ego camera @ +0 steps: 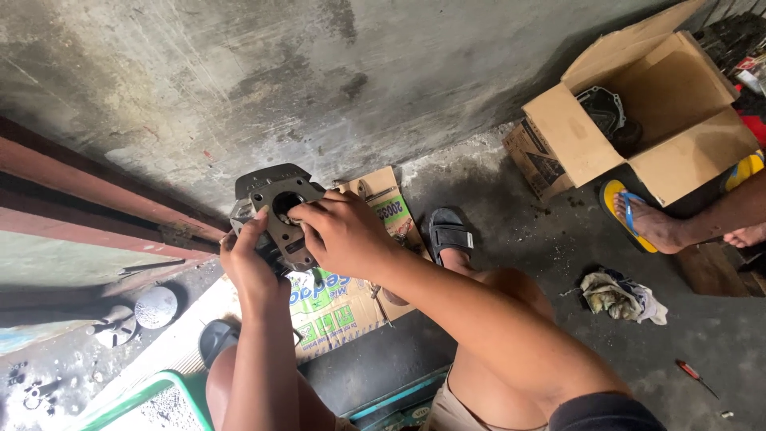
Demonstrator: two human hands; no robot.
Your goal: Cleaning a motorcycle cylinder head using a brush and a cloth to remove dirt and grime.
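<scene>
Above the flattened cardboard (351,307) on the floor, both hands held a grey metal engine cylinder block (275,211) in the air. The left hand (249,267) was closed around its lower left side, with the thumb on the flat face. The right hand (345,235) gripped the right edge, and its fingertips (297,214) were bent to the round bore in the middle. Under the hands, the printed cardboard lay between the person's knees, and a black sandal (449,233) was just beside it. Near the left, a round metal disc (155,306) lay on the concrete floor (519,239). Further to the right lay a dirty rag (618,295) and a red screwdriver (696,376). Well apart, an open cardboard box (638,104) stood by another person's foot in a yellow sandal (630,215).
</scene>
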